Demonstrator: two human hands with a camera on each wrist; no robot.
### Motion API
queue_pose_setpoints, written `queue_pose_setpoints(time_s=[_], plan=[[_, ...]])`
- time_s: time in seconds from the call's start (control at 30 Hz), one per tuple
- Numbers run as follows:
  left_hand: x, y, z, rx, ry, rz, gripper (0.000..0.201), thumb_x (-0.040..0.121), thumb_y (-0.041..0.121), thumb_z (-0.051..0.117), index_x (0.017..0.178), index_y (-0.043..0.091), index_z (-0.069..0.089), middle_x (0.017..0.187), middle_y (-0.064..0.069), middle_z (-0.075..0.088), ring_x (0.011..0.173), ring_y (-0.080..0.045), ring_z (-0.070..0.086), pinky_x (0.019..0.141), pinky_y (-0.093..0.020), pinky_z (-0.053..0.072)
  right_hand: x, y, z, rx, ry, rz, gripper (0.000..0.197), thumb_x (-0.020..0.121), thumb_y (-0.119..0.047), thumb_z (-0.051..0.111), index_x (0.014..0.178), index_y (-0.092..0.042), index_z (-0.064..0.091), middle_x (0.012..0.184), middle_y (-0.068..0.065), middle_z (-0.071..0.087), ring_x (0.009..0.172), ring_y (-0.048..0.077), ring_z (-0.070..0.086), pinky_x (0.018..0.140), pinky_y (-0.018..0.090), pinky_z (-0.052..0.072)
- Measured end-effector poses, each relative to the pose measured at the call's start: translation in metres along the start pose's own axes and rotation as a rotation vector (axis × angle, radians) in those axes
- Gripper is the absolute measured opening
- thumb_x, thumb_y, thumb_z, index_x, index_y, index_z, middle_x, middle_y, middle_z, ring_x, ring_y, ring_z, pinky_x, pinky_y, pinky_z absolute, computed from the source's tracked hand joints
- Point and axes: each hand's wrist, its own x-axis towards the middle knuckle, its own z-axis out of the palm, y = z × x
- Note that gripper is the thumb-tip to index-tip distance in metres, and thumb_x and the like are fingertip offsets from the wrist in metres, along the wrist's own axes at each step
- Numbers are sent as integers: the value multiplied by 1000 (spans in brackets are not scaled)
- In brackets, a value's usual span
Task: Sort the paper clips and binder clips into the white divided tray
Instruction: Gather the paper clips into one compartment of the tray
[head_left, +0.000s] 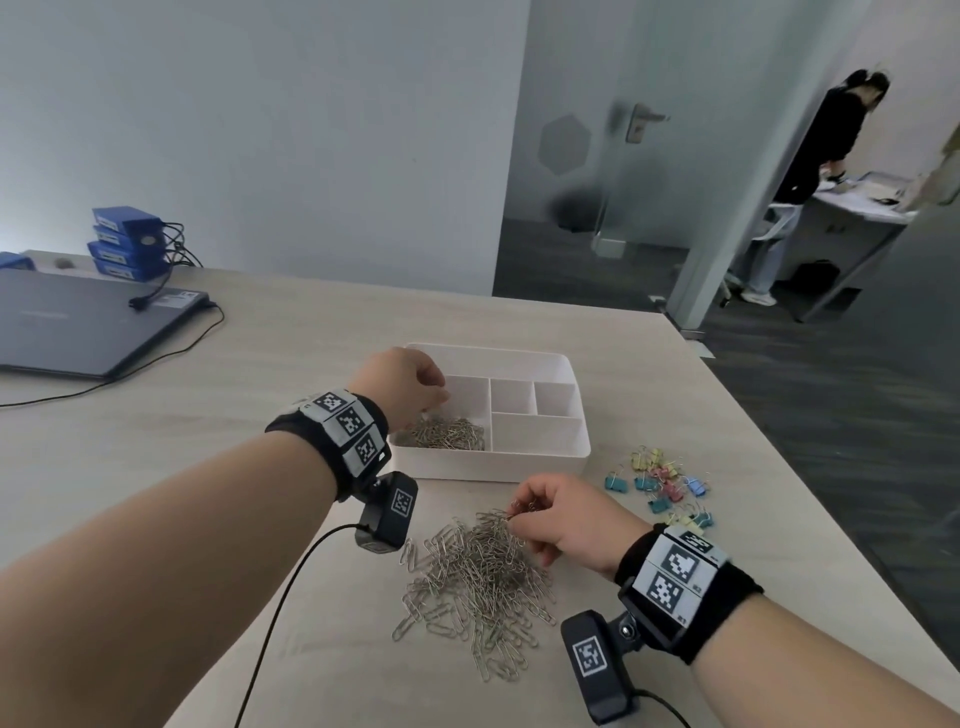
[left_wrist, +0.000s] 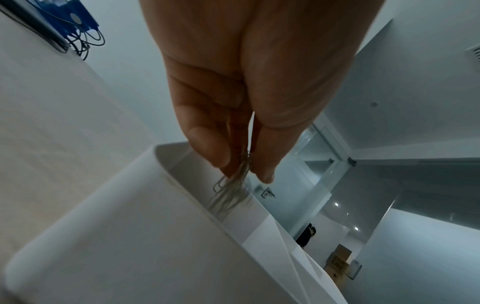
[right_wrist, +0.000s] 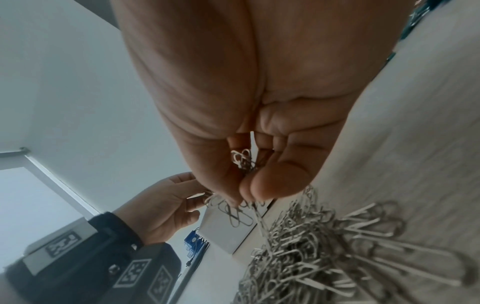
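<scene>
The white divided tray (head_left: 524, 357) stands mid-table, with a heap of silver paper clips (head_left: 447, 434) in its left compartment. My left hand (head_left: 410, 384) hovers over that compartment and pinches a few paper clips (left_wrist: 228, 185) that hang from my fingertips (left_wrist: 215, 156). A large loose pile of paper clips (head_left: 478, 577) lies on the table in front of the tray. My right hand (head_left: 556, 519) is at the pile's top right edge and pinches a small bunch of clips (right_wrist: 244, 162). Coloured binder clips (head_left: 660, 480) lie right of the tray.
A closed laptop (head_left: 78, 327) with a cable and a stack of blue boxes (head_left: 127, 241) sit at the far left. The table's right edge (head_left: 779, 441) runs close past the binder clips. A person stands at a desk beyond the doorway.
</scene>
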Motion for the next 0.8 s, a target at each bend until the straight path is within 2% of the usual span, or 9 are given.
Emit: queue_pose_setpoints(time_s=[0.07, 0.17, 0.23, 0.33, 0.5, 0.6, 0.67, 0.8], plan=[[-2, -5, 0, -17, 9, 5, 8, 88, 25, 72, 94, 22, 71, 86, 3, 74, 59, -16, 68, 62, -35, 62, 2, -2, 2, 21, -5, -8, 8, 88, -2, 69, 88, -8, 64, 62, 7, 59, 49, 12, 55, 49, 25, 51], [-12, -11, -4, -48, 33, 31, 2, 90, 27, 69, 92, 27, 70, 88, 7, 72, 55, -8, 62, 55, -25, 52, 8, -8, 6, 44, -14, -19, 9, 88, -2, 70, 88, -9, 65, 64, 7, 60, 53, 15, 57, 50, 26, 51], [-21, -14, -7, -77, 48, 47, 6, 91, 26, 67, 86, 28, 70, 84, 5, 73, 59, -11, 65, 53, -26, 52, 13, -14, 5, 65, -17, -36, 9, 88, -2, 71, 87, -9, 65, 64, 7, 61, 54, 17, 57, 51, 28, 52], [-40, -22, -11, -152, 36, 19, 8, 91, 25, 67, 84, 24, 72, 78, -3, 74, 67, -22, 69, 56, -35, 58, 24, -29, 4, 93, -12, -68, 8, 88, -2, 71, 87, -8, 66, 64, 4, 62, 54, 17, 56, 51, 28, 51], [-70, -41, -9, -233, -19, -57, 7, 89, 28, 69, 88, 23, 72, 85, -6, 76, 83, -26, 72, 56, -31, 57, 57, -69, 3, 152, 75, -116, 11, 88, 3, 68, 86, -7, 64, 68, 7, 59, 53, 12, 56, 47, 23, 51], [-82, -49, -4, -241, -42, -90, 6, 90, 25, 68, 88, 22, 72, 87, -8, 76, 83, -27, 72, 55, -30, 55, 79, -85, 6, 102, 162, -129, 9, 88, 0, 70, 87, -7, 64, 65, 9, 60, 50, 13, 56, 49, 25, 52], [-89, -55, 0, -248, -57, -116, 6, 89, 24, 68, 88, 21, 72, 88, -9, 76, 82, -26, 72, 54, -30, 54, 92, -89, 12, -1, 212, -138, 4, 87, -4, 70, 89, -6, 66, 67, 10, 62, 54, 17, 58, 53, 29, 54], [-97, -66, 8, -218, -103, -163, 6, 87, 30, 69, 83, 28, 73, 80, -1, 74, 75, -23, 71, 52, -27, 54, 102, -85, 28, -176, 236, -127, 9, 88, -9, 67, 97, -9, 69, 73, 7, 67, 62, 19, 62, 62, 33, 59]])
